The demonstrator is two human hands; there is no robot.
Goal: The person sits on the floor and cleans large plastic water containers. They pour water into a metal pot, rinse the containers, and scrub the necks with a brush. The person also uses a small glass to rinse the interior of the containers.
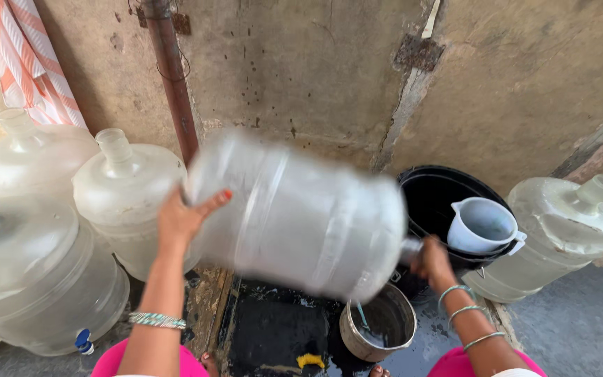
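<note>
At the far left, an orange-and-white striped cloth [26, 59] is seen hanging against the wall. Below it, several clear water jugs are grouped: one upright jug [33, 157] at the far left, a second upright jug [130, 195] just right of it, and a nearer jug with a blue tap [43, 286] lying low at the left edge. A rusty pipe [172, 77] is fixed upright on the stained concrete wall [301, 63] behind them.

In the middle, a large clear water jug [298, 216] is held tipped on its side, blurred, with its base to the left and its neck to the right. The left hand [186, 216] is pressed flat against the base, fingers spread open and the thumb stretched along the surface. The right hand [433, 264] is closed around the neck, fingers wrapped tight. Bangles are worn on both wrists.

Beneath the jug's neck, a metal pot [378, 322] stands on the wet dark floor [273, 328], with a small yellow object [310, 360] lying near it. Further right, a black bucket [441, 185] holds a white plastic mug [483, 227]. At the far right, another clear jug [560, 234] is leaned at a tilt beside the bucket.
</note>
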